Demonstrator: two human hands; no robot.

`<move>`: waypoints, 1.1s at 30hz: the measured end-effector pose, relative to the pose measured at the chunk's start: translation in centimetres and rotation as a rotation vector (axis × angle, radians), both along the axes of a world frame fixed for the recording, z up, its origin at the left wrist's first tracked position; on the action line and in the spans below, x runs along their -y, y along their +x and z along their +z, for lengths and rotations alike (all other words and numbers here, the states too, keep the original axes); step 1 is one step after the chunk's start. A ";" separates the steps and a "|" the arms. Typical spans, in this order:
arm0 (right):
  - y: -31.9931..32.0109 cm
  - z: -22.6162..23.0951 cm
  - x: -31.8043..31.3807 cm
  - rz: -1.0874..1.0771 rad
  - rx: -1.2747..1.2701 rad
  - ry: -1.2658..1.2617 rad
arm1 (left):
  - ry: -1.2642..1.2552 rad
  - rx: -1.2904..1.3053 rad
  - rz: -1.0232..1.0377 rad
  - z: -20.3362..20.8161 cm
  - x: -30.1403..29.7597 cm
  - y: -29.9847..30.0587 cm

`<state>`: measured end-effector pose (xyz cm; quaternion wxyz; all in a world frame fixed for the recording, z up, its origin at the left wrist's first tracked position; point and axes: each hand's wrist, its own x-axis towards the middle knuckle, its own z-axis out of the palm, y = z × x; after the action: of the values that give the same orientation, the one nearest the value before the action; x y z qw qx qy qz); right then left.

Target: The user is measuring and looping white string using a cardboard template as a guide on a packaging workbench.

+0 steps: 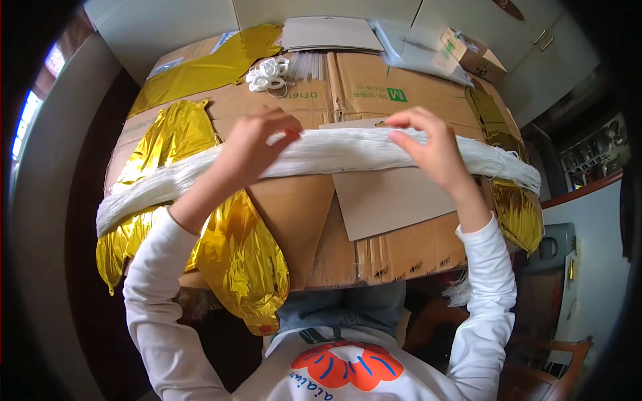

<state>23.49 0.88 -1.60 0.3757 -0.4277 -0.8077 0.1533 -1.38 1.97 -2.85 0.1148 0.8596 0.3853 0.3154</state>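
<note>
A long bundle of white strings runs across the cardboard from left to right. My left hand is over its left half, slightly blurred, with thumb and forefinger curled together in a pinch; anything between them is too small to make out. Above the right half, my right hand curves its fingers, thumb and forefinger a little apart and nothing visible between them. Beneath the bundle lies a grey-brown card sheet. Shiny gold foil pieces lie under its left part, and another gold foil piece under its right end.
Flattened brown cardboard covers the table. Toward the back are coiled white cord, clear sticks, stacked grey sheets, a clear plastic bag and a small carton. A wooden chair stands at lower right.
</note>
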 end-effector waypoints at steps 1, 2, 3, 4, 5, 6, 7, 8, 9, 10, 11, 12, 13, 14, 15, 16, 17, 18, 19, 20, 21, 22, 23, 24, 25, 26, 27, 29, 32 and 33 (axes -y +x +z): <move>0.1 -0.8 0.6 -0.009 0.017 0.002 | 0.045 -0.038 -0.015 -0.2 0.8 0.7; -0.1 -1.6 0.8 -0.009 0.073 0.095 | 0.091 -0.076 -0.033 -0.6 1.2 1.4; -0.5 -2.2 0.9 -0.012 0.135 0.188 | 0.097 -0.078 -0.023 -0.9 1.3 2.1; -1.1 -2.8 1.0 -0.014 0.197 0.280 | 0.103 -0.079 -0.014 -1.2 1.4 2.7; -1.7 -3.2 1.0 -0.034 0.244 0.353 | 0.110 -0.086 0.000 -1.4 1.3 3.0; -2.0 -3.5 0.8 -0.015 0.262 0.362 | 0.097 -0.086 0.010 -1.7 1.2 3.3; -2.2 -3.8 0.6 0.004 0.280 0.371 | 0.084 -0.087 0.019 -1.9 1.0 3.5; -2.4 -4.1 0.5 0.020 0.296 0.375 | 0.065 -0.090 0.025 -2.1 0.9 3.6; -2.4 -4.1 0.4 0.031 0.294 0.414 | 0.075 -0.086 0.023 -2.2 0.8 3.6; -2.5 -4.2 0.2 0.027 0.302 0.436 | 0.085 -0.083 0.022 -2.3 0.7 3.6; -2.4 -4.3 0.2 0.023 0.315 0.459 | 0.094 -0.074 0.018 -2.4 0.7 3.7; -2.3 -4.4 0.1 0.019 0.328 0.481 | 0.109 -0.071 0.015 -2.6 0.6 3.7; -2.3 -4.5 0.1 0.023 0.309 0.462 | 0.123 -0.068 0.013 -2.7 0.6 3.7; -2.3 -4.7 0.1 0.028 0.288 0.445 | 0.139 -0.066 0.011 -2.7 0.7 3.7; -2.4 -4.7 0.1 0.032 0.268 0.428 | 0.155 -0.075 0.006 -2.6 0.7 3.8; -2.5 -4.7 0.1 0.024 0.269 0.440 | 0.171 -0.085 0.001 -2.5 0.8 3.9; -2.6 -4.5 0.2 0.020 0.269 0.450 | 0.186 -0.094 -0.001 -2.4 1.0 4.0; -2.7 -4.5 0.2 0.015 0.269 0.460 | 0.221 -0.114 0.003 -2.3 1.2 4.0; -2.8 -4.6 0.1 0.017 0.283 0.485 | 0.257 -0.134 0.007 -2.0 1.3 4.0; -2.9 -4.7 0.0 0.017 0.300 0.510 | 0.293 -0.150 0.009 -1.8 1.5 4.1; -2.9 -4.8 0.0 0.017 0.317 0.535 | 0.293 -0.149 0.010 -1.6 1.6 4.2; -2.9 -4.7 0.1 0.023 0.292 0.515 | 0.294 -0.148 0.010 -1.4 1.8 4.3; -3.0 -4.5 0.3 0.032 0.266 0.497 | 0.295 -0.148 0.014 -1.3 1.9 4.3; -3.1 -4.2 0.4 0.040 0.240 0.479 | 0.270 -0.130 0.017 -1.2 1.8 4.3; -3.2 -4.1 0.4 0.034 0.195 0.467 | 0.244 -0.112 0.019 -1.1 1.7 4.3; -3.4 -4.1 0.5 0.026 0.149 0.456 | 0.219 -0.095 0.019 -1.0 1.7 4.3; -3.5 -4.0 0.5 0.017 0.103 0.444 | 0.020 -0.013 0.004 -0.8 1.8 4.4; -3.7 -4.0 0.5 0.038 0.077 0.408 | -0.378 0.150 -0.028 0.0 2.0 4.4; -4.0 -3.9 0.5 0.084 0.024 0.362 | -0.411 0.176 -0.091 0.2 1.8 4.1; -4.1 -3.9 0.5 0.101 0.003 0.349 | -0.453 0.177 -0.102 0.4 1.8 4.1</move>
<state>19.44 0.42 -5.48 0.4348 -0.3149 -0.8432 0.0286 2.74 0.22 -2.47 0.3536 0.7994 0.3906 0.2888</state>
